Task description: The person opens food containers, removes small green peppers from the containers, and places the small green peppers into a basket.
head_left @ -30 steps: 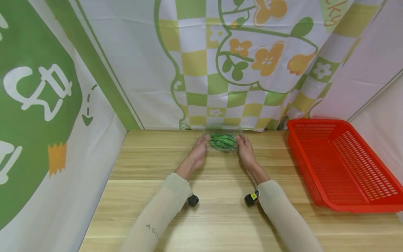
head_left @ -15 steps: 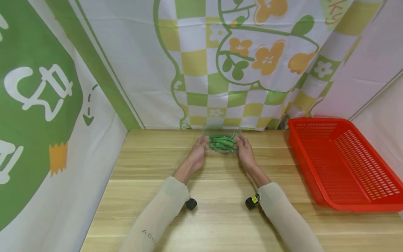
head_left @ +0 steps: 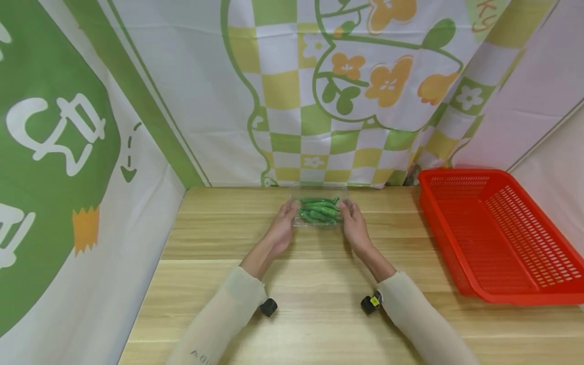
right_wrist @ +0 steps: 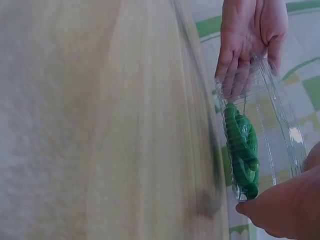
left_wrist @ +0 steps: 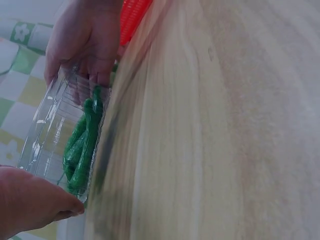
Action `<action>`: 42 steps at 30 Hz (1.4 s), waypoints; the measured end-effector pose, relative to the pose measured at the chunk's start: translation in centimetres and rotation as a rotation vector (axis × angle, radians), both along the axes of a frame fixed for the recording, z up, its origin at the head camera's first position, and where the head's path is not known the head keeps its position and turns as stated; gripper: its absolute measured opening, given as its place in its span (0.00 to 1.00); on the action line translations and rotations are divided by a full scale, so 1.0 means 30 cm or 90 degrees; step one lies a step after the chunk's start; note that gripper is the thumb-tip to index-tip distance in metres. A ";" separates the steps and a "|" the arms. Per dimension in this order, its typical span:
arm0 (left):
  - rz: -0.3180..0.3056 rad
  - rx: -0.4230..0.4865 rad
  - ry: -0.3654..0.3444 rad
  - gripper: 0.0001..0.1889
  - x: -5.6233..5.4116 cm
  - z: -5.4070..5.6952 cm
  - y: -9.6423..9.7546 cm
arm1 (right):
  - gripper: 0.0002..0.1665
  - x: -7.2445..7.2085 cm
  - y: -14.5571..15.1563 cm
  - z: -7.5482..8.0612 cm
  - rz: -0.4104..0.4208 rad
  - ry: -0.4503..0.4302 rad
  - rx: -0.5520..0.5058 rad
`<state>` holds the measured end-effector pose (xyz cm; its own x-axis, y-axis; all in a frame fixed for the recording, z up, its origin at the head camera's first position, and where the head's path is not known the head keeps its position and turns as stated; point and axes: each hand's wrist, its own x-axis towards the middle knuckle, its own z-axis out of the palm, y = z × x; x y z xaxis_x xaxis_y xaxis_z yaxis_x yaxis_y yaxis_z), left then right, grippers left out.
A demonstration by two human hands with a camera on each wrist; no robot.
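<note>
A clear plastic box [head_left: 319,191] with several green chili peppers [head_left: 319,210] inside is held between both hands near the table's far edge. My left hand [head_left: 282,225] grips its left end, and my right hand [head_left: 356,225] grips its right end. In the left wrist view the peppers [left_wrist: 82,145] lie along one side of the see-through box [left_wrist: 47,130], with the left thumb at the near end. The right wrist view shows the right hand [right_wrist: 285,205] at the near end of the box [right_wrist: 270,125] and the left fingers curling under the far end.
A red plastic basket [head_left: 493,243] with slotted walls stands on the right of the wooden table [head_left: 315,324]. Behind the table's back edge hangs a patterned cloth [head_left: 283,91], with a green and white cloth wall [head_left: 50,126] on the left.
Both hands have drawn the box of peppers slightly toward the body and left. The forearms have moved back and a little farther apart. The basket stays in place.
</note>
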<state>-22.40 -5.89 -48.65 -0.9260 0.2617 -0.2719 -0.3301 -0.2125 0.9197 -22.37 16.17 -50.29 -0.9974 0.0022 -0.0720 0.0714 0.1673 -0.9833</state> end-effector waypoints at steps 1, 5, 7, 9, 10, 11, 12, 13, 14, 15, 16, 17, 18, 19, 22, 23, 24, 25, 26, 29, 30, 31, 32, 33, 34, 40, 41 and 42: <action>-0.004 -0.002 0.003 0.36 0.006 0.004 -0.002 | 0.42 0.008 -0.001 0.005 0.004 0.003 -0.001; -0.013 -0.017 0.019 0.36 0.035 0.023 -0.009 | 0.42 0.039 -0.002 0.024 0.017 0.017 -0.007; -0.016 -0.024 0.026 0.37 0.051 0.033 -0.011 | 0.42 0.054 -0.003 0.030 0.016 0.020 -0.008; -0.022 -0.031 0.029 0.38 0.070 0.042 -0.014 | 0.41 0.070 -0.003 0.035 0.011 0.022 -0.003; -0.027 -0.036 0.030 0.38 0.080 0.046 -0.016 | 0.41 0.079 -0.003 0.036 0.008 0.022 -0.001; -0.031 -0.041 0.029 0.38 0.089 0.049 -0.018 | 0.41 0.087 -0.003 0.037 0.004 0.021 0.003; -0.036 -0.046 0.031 0.38 0.099 0.053 -0.020 | 0.40 0.097 -0.003 0.037 0.000 0.020 0.009; -0.042 -0.051 0.030 0.38 0.108 0.057 -0.022 | 0.40 0.106 -0.003 0.038 -0.002 0.020 0.013; -0.049 -0.056 0.031 0.38 0.116 0.060 -0.023 | 0.40 0.116 -0.003 0.041 -0.002 0.019 0.017; -0.052 -0.060 0.030 0.38 0.125 0.063 -0.025 | 0.40 0.128 -0.003 0.044 -0.001 0.017 0.019; -0.056 -0.064 0.031 0.38 0.133 0.064 -0.027 | 0.40 0.138 -0.002 0.045 0.001 0.015 0.019; -0.060 -0.067 0.032 0.37 0.140 0.065 -0.029 | 0.40 0.148 -0.002 0.047 0.004 0.013 0.020; -0.062 -0.069 0.031 0.37 0.148 0.066 -0.031 | 0.41 0.157 -0.003 0.048 0.006 0.012 0.020; -0.064 -0.071 0.031 0.37 0.156 0.066 -0.033 | 0.41 0.166 -0.003 0.050 0.007 0.010 0.020; -0.067 -0.079 0.032 0.38 0.182 0.062 -0.036 | 0.41 0.189 -0.002 0.048 0.010 0.009 0.023; -0.067 -0.080 0.032 0.38 0.190 0.061 -0.035 | 0.41 0.197 -0.001 0.048 0.009 0.011 0.024; -0.067 -0.083 0.029 0.38 0.200 0.059 -0.034 | 0.42 0.205 0.000 0.047 0.008 0.013 0.025; -0.068 -0.085 0.029 0.38 0.209 0.057 -0.033 | 0.41 0.213 0.000 0.045 0.007 0.015 0.025; -0.069 -0.084 0.029 0.38 0.218 0.054 -0.031 | 0.41 0.221 0.001 0.042 0.009 0.016 0.024; -0.067 -0.085 0.026 0.37 0.242 0.048 -0.029 | 0.40 0.246 0.000 0.030 0.003 0.015 0.032; -0.065 -0.085 0.025 0.37 0.249 0.045 -0.029 | 0.40 0.253 -0.002 0.024 0.002 0.014 0.036; -0.063 -0.082 0.025 0.37 0.255 0.044 -0.030 | 0.40 0.261 -0.004 0.020 -0.001 0.013 0.038; -0.061 -0.081 0.025 0.37 0.261 0.042 -0.031 | 0.40 0.270 -0.006 0.018 -0.003 0.012 0.042; -0.059 -0.082 0.024 0.37 0.268 0.041 -0.033 | 0.40 0.277 -0.009 0.016 -0.005 0.011 0.045; -0.057 -0.079 0.025 0.36 0.274 0.040 -0.034 | 0.40 0.283 -0.012 0.014 -0.005 0.009 0.045; -0.056 -0.078 0.018 0.35 0.311 0.030 -0.041 | 0.40 0.316 -0.021 0.003 0.000 0.002 0.039; -0.060 -0.079 0.015 0.35 0.316 0.027 -0.043 | 0.40 0.321 -0.022 0.002 0.000 0.000 0.040; -0.062 -0.078 0.013 0.35 0.321 0.025 -0.043 | 0.40 0.326 -0.022 0.000 0.000 -0.001 0.041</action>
